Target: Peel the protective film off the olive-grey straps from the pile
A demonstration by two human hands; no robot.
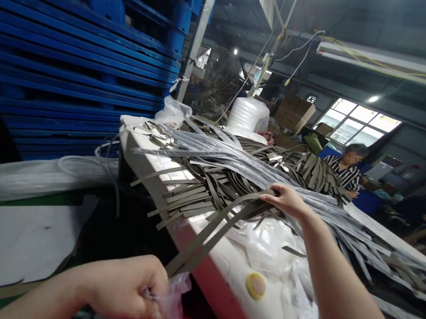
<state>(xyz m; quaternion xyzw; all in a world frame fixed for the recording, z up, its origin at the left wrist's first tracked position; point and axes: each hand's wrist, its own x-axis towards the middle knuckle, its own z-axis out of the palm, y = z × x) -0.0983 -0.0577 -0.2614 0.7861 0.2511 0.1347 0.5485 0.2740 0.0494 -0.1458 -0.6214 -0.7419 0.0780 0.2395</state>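
Note:
My left hand (129, 282), low in the view, is closed in a fist on a crumpled clear plastic bag (176, 295). My right hand (286, 199) grips olive-grey flat strips (212, 230) above the table edge. From there the strips droop toward my left hand, and their lower ends are hidden behind it and the bag. Beneath and beyond my right hand lies a loose heap of similar olive strips (186, 198). Clear plastic sleeves (229, 157), long and narrow, lie across that heap.
The white table (269, 314) carries a yellow-rimmed tape roll (255, 285) and crumpled clear plastic (264, 243). A white wrapped roll (246, 116) stands at its far end. Blue pallets (84, 53) are stacked at left. A person in a striped top (342, 172) sits beyond the table.

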